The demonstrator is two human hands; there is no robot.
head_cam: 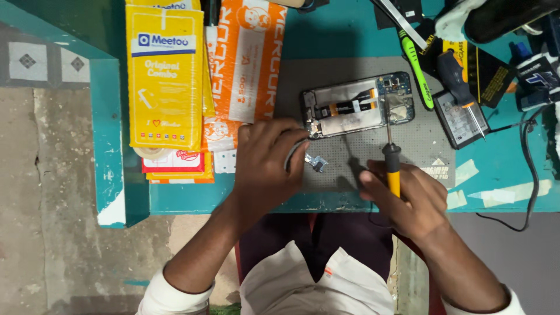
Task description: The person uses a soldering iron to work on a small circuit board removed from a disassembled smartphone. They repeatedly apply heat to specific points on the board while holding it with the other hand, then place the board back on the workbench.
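I see a teal worktable point(350, 29) with a grey mat point(420, 140) on it. An opened phone point(357, 105) lies on the mat at about twelve o'clock from my hands. My right hand point(408, 201) has its fingers curled tight round a yellow-handled screwdriver point(392, 160), whose tip reaches up to the phone's right part. My left hand point(265, 160) sits at nine o'clock of it, fingers bunched near the phone's lower left corner; a small metal bracket point(318, 163) lies just beside its fingertips. Yellow and orange packets point(166, 76) lie at ten o'clock.
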